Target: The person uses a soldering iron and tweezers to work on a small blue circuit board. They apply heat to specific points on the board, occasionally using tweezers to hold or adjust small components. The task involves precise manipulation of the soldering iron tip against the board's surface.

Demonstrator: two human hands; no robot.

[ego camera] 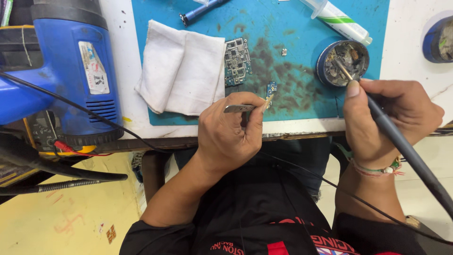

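My left hand (230,131) grips metal tweezers (246,107) whose tips reach toward a small blue circuit part (271,88) on the blue work mat (302,28). A larger phone circuit board (237,61) lies on the mat just beyond. My right hand (387,118) holds a dark soldering iron (406,146) like a pen. Its tip (340,66) dips into a round blue tin (343,63) of dirty flux or cleaning residue.
A folded white cloth (181,68) lies left of the board. A blue hot-air gun (71,66) stands at the left, cables below it. A white syringe (337,19) and a blue pen-like tool (203,10) lie at the mat's far edge. Another round tin (439,40) sits far right.
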